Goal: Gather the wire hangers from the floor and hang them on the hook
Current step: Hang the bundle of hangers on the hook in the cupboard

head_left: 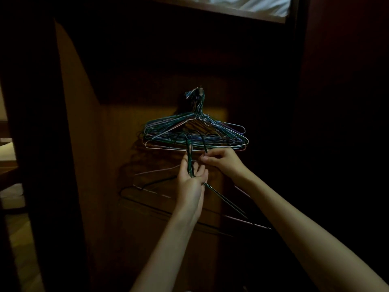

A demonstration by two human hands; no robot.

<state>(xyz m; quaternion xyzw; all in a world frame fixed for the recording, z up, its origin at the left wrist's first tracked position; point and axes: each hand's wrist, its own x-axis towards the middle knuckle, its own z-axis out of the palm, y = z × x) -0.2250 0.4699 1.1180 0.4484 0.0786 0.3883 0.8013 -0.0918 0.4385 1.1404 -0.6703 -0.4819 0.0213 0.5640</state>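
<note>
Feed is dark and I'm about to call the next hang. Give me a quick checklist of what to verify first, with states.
1. Left hand grips the held hangers at their necks: ok.
2. Right hand pinches one hook top to separate it: ok.
3. Wall hook visible: ok.
4. Room left on the wall hook: cannot tell, the hung bunch crowds it.
5. Held hangers free of the hung bunch: not ok, their tops overlap its lower bars.
6. Any left on the floor: cannot tell.

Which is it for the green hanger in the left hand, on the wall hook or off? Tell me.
Off. The green hanger is gripped at its neck by the left hand, below the hung bundle; its own hook curves up among that bundle, short of the wall hook.
</note>
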